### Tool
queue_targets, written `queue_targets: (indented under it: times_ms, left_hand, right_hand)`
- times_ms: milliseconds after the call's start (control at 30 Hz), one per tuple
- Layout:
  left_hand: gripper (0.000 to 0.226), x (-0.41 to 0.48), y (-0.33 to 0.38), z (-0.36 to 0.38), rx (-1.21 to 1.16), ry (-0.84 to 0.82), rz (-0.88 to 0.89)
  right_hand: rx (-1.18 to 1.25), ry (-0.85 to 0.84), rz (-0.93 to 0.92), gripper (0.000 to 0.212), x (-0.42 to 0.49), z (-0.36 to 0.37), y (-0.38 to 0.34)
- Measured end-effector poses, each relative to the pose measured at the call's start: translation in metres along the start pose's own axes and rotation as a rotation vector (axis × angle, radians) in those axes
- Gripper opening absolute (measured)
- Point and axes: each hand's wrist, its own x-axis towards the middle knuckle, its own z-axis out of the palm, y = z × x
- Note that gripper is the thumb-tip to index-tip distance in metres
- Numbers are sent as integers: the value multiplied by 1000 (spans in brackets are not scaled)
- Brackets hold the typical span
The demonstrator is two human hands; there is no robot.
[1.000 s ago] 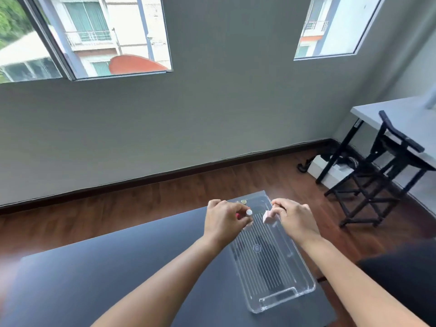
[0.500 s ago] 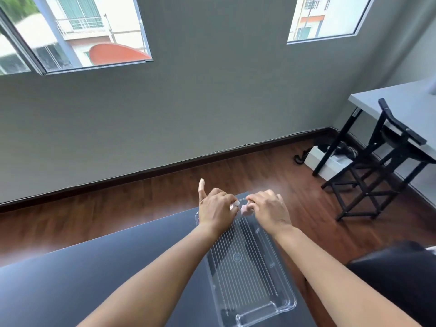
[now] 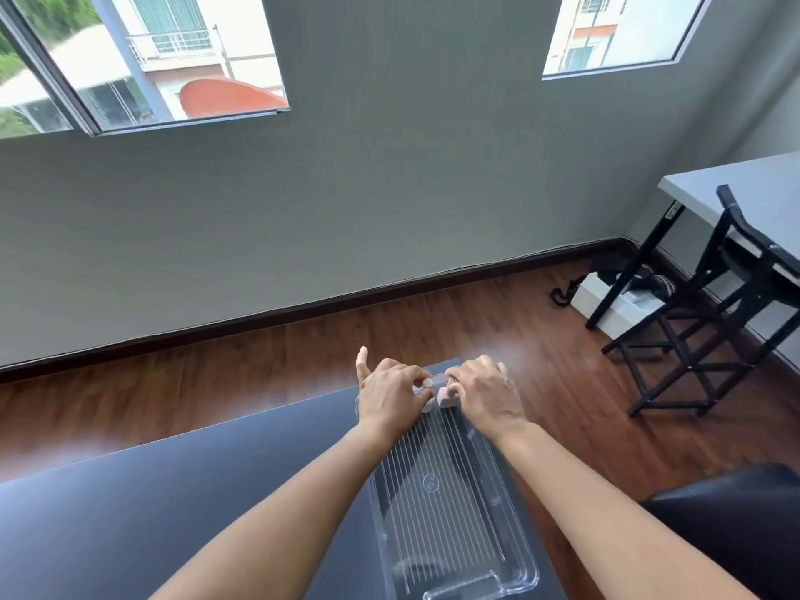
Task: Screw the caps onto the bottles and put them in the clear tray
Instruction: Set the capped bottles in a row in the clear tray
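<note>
A clear ribbed tray [image 3: 437,504] lies on the dark table [image 3: 173,504], its long side running away from me. Above the tray's far end both hands meet. My left hand [image 3: 389,398] pinches a small bottle with a white round tip [image 3: 427,383]; its index finger sticks up. My right hand [image 3: 485,394] grips a small pale pink cap [image 3: 446,394] right beside that tip. The bottle's body is mostly hidden by my fingers. Nothing lies inside the tray that I can see.
The table's far edge and right corner sit just past my hands, with wooden floor [image 3: 303,339] beyond. A black stool [image 3: 714,318] and a grey desk [image 3: 744,188] stand at the right. A dark chair seat [image 3: 727,521] is near my right forearm.
My hands have come together from slightly apart, bringing the pink cap next to the white bottle tip. My left index finger has lifted. The camera view has shifted.
</note>
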Motion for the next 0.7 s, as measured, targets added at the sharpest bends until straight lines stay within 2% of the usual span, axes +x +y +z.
queue_targets:
  times_ms: [333, 467, 567, 700]
  left_hand:
    - [19, -1, 3, -3, -34, -12, -33]
    - [25, -3, 3, -7, -76, -31, -38]
    - [30, -7, -1, -16, -95, -24, -5]
    - [32, -21, -11, -35, -205, 27, 22]
  right_hand:
    - [-30, -39, 8, 25, 4, 1, -3]
    - [12, -53, 42, 35, 2, -3, -5]
    - [35, -43, 62, 44, -2, -10, -9]
    - [80, 7, 81, 41, -15, -26, -18]
